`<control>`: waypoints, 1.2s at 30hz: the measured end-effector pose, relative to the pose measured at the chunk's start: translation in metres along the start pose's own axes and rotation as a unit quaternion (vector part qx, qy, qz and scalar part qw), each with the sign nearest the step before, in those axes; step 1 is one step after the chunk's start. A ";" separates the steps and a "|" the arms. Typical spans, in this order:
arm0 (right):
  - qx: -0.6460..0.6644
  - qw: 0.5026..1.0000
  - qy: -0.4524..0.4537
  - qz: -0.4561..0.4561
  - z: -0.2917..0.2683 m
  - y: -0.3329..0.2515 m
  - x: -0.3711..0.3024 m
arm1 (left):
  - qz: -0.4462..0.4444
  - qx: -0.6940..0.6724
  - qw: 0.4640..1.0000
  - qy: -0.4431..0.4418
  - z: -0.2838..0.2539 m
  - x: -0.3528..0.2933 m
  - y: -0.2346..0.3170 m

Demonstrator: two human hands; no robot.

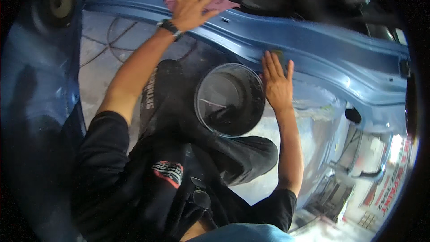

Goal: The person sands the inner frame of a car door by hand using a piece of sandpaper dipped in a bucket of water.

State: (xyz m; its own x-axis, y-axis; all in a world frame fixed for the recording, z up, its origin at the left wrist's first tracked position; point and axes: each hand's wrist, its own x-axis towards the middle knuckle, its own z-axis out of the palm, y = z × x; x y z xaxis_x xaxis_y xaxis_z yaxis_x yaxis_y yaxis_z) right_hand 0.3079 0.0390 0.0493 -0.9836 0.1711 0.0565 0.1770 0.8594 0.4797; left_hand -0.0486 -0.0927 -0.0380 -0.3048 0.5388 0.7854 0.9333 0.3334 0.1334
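Observation:
A pink cloth (222, 4) lies on the blue car body sill (242, 29) at the upper middle. My left hand (191, 8) presses flat on it, fingers spread, with a dark watch on the wrist. Farther right, my right hand (277, 83) reaches up to the sill's near edge. An olive-coloured pad (278, 55) shows between its fingers and thumb, held against the blue metal; most of it is hidden. Between my arms stands a dark round bucket (200, 92) with what looks like water inside.
The bucket stands close beside my bent legs (251, 157). A blue panel (38, 76) rises on the left. Dark hoses or cables (107, 45) lie on the floor beyond my left forearm. A metal frame (365, 152) and a wall with red lettering are at the right.

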 end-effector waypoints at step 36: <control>0.590 0.771 -0.105 0.214 0.099 -0.111 -0.056 | -0.069 -0.371 0.926 0.005 -0.053 0.021 0.118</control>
State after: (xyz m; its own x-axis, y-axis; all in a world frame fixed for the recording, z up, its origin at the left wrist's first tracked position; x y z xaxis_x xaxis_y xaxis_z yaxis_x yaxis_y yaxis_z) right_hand 0.3469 -0.0184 -0.0940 -0.8211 0.5289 -0.2145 0.5136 0.5208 -0.6820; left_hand 0.0654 -0.0833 0.0266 -0.4327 0.5222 0.7349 0.7600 -0.2272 0.6089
